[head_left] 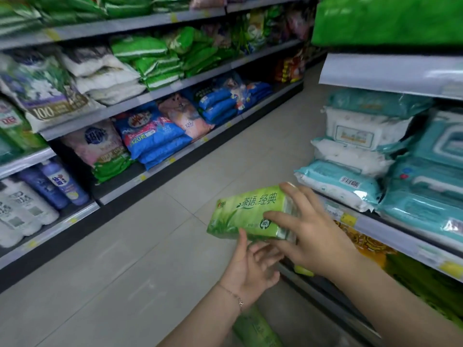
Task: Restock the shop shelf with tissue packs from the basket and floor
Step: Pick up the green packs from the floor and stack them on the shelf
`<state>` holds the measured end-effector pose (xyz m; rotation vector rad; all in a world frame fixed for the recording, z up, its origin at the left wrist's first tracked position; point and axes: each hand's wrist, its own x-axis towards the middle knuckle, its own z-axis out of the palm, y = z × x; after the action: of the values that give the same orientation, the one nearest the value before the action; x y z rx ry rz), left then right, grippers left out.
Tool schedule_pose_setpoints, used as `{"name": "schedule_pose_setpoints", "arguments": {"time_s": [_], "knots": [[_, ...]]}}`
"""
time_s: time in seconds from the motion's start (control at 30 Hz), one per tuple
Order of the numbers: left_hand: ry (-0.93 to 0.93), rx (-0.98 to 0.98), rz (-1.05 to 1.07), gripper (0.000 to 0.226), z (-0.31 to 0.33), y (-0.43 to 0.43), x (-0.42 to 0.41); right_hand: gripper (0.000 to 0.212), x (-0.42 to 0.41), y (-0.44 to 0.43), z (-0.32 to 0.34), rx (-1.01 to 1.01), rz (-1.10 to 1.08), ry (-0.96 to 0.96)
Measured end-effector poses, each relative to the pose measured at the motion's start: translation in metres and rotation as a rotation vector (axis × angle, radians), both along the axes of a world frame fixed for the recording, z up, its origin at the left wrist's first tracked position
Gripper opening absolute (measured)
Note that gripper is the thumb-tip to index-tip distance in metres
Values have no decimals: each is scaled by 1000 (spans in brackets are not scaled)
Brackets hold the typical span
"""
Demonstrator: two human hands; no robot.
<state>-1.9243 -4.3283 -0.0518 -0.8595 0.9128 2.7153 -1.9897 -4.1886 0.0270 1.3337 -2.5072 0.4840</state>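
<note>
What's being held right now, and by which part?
A green tissue pack: the right hand grips its right end, the left hand supports its lower edge from below.

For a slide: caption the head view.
Right hand grips a light-green plastic tissue pack, left hand supporting beneath, beside a shelf of teal wet-wipe packs.

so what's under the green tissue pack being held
Under the green plastic-wrapped tissue pack the left hand lies open, thumb against its lower edge; below that, pale tiled floor. The right hand covers the pack's right end, so its underside there is hidden.
</note>
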Motion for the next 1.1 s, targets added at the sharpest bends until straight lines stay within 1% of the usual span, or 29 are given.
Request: {"name": "schedule_pose_setpoints", "arguments": {"time_s": [0.03, 0.07, 0.13, 0.17, 0.23, 0.33, 0.37, 0.5, 0.57, 0.6, 0.7, 0.83, 0.9, 0.97, 1.03, 1.1], "knots": [[8, 16, 23, 82, 5, -5, -2, 43, -1, 5, 12, -71, -19, -6], [19, 41, 82, 87, 8, -12, -5, 42, -3, 11, 24, -133, -42, -10], [86, 57, 189, 84, 20, -28, -17, 42, -4, 22, 45, -212, -68, 4], [138, 43, 204, 80, 30, -36, -24, 43, -4, 27, 54, -240, -76, 25], [277, 0, 183, 76, 58, -46, -39, 44, -5, 38, 71, -320, -96, 63], [446, -65, 182, 81, 99, -53, -61, 46, -6, 53, 97, -482, -154, 62], [494, -107, 192, 77, 112, -55, -68, 46, -7, 58, 105, -509, -174, 78], [677, -340, 202, 47, 167, -52, -89, 48, -14, 78, 133, -547, -220, 170], [733, -396, 188, 29, 194, -49, -99, 49, -17, 86, 146, -546, -237, 200], [765, -398, 193, 29, 206, -47, -104, 49, -19, 90, 153, -547, -252, 213], [850, -397, 218, 44, 248, -35, -116, 51, -25, 101, 179, -593, -317, 315], [967, -437, 207, 46, 296, -18, -131, 50, -31, 112, 220, -702, -323, 424], [997, -472, 198, 47, 313, -11, -141, 48, -37, 118, 238, -696, -352, 459], [973, -542, 211, 48, 324, -3, -153, 44, -48, 125, 250, -643, -418, 495], [919, -688, 220, 52, 325, 3, -170, 36, -60, 131, 255, -566, -476, 601], [819, -861, 208, 66, 321, 9, -184, 26, -71, 135, 254, -493, -513, 729]]}}
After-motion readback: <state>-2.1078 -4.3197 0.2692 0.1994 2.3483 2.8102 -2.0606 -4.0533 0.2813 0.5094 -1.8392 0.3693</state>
